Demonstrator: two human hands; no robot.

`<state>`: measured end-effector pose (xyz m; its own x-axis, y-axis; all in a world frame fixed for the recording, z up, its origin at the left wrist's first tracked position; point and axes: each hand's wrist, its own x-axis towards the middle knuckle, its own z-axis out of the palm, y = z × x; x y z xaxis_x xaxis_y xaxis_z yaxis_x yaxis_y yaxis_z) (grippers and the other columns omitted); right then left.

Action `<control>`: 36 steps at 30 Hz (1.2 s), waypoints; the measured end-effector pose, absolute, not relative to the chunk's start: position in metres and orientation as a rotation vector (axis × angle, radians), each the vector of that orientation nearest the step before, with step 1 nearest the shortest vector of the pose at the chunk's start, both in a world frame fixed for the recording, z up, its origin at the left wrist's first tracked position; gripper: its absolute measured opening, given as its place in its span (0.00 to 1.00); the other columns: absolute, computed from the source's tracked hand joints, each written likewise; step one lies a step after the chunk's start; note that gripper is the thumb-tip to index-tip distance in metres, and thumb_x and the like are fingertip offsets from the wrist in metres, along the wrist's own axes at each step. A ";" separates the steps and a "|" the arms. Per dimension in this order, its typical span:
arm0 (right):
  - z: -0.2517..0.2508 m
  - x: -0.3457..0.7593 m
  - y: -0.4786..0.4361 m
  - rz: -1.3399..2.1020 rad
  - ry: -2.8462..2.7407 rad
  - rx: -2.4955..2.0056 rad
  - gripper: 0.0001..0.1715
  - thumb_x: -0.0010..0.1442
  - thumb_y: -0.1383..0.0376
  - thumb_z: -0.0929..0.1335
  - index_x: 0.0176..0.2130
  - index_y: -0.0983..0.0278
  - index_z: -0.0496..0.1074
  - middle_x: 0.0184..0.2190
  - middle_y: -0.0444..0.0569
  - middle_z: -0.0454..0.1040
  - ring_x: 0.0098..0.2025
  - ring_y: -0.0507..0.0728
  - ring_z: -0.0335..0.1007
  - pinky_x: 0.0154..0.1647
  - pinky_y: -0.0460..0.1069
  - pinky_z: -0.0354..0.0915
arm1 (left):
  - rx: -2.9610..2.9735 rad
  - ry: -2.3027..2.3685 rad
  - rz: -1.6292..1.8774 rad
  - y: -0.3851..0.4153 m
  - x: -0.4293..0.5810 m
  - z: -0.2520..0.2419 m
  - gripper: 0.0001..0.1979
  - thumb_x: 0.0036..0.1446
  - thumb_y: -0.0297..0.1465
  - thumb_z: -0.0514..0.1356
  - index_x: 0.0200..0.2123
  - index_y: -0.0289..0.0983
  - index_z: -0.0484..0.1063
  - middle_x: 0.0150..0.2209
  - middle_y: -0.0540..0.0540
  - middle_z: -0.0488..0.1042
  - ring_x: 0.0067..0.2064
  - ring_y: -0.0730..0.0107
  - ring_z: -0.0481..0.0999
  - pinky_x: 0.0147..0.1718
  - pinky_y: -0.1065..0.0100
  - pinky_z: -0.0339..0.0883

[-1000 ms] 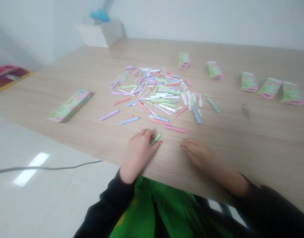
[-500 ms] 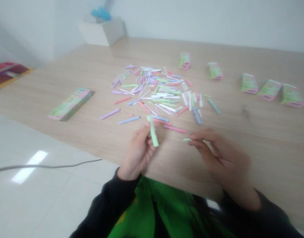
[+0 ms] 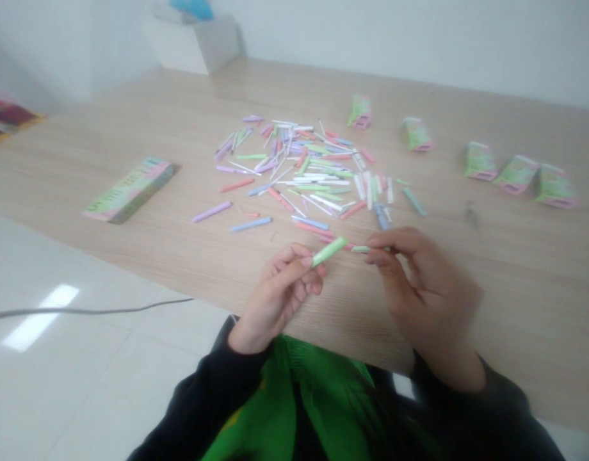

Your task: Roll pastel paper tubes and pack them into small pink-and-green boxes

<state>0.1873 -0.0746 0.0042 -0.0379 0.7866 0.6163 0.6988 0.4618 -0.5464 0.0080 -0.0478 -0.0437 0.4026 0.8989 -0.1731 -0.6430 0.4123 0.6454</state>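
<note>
Head view: two hands pinching green sticks

Left hand clamps a pale green tube; right hand clamps a thin green stick. Their ends nearly meet over a wooden table, just before scattered pastel sticks.

No words can be read: the printing on the green-and-pink box at left and the packets at right is too blurred.
</note>
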 end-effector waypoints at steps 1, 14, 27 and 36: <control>0.004 0.187 -0.073 0.123 -1.778 -1.270 0.05 0.70 0.65 0.67 0.43 0.57 0.74 0.38 0.47 0.80 0.39 0.56 0.78 0.40 0.52 0.73 | 0.540 0.548 1.030 -0.048 0.008 -0.044 0.11 0.54 0.30 0.71 0.32 0.34 0.71 0.27 0.49 0.78 0.25 0.81 0.74 0.27 0.80 0.67; 0.008 0.191 -0.065 0.281 -1.804 -1.280 0.05 0.69 0.66 0.67 0.40 0.58 0.74 0.34 0.44 0.78 0.35 0.55 0.76 0.38 0.50 0.71 | 0.698 0.525 1.006 -0.049 0.004 -0.045 0.07 0.59 0.28 0.68 0.32 0.35 0.73 0.29 0.47 0.81 0.27 0.80 0.73 0.30 0.78 0.65; 0.006 0.195 -0.058 0.468 -1.977 -0.998 0.23 0.73 0.66 0.63 0.64 0.53 0.69 0.47 0.47 0.79 0.49 0.56 0.76 0.51 0.53 0.72 | 0.902 0.447 0.927 -0.039 0.010 -0.050 0.12 0.65 0.35 0.64 0.48 0.36 0.83 0.37 0.45 0.79 0.40 0.71 0.74 0.44 0.71 0.65; 0.003 0.200 -0.057 0.614 -1.768 -1.049 0.23 0.70 0.69 0.67 0.61 0.53 0.68 0.46 0.46 0.74 0.41 0.54 0.73 0.45 0.53 0.71 | 0.797 0.311 0.933 -0.025 0.006 -0.031 0.10 0.67 0.32 0.62 0.45 0.35 0.82 0.35 0.45 0.81 0.41 0.69 0.79 0.45 0.71 0.69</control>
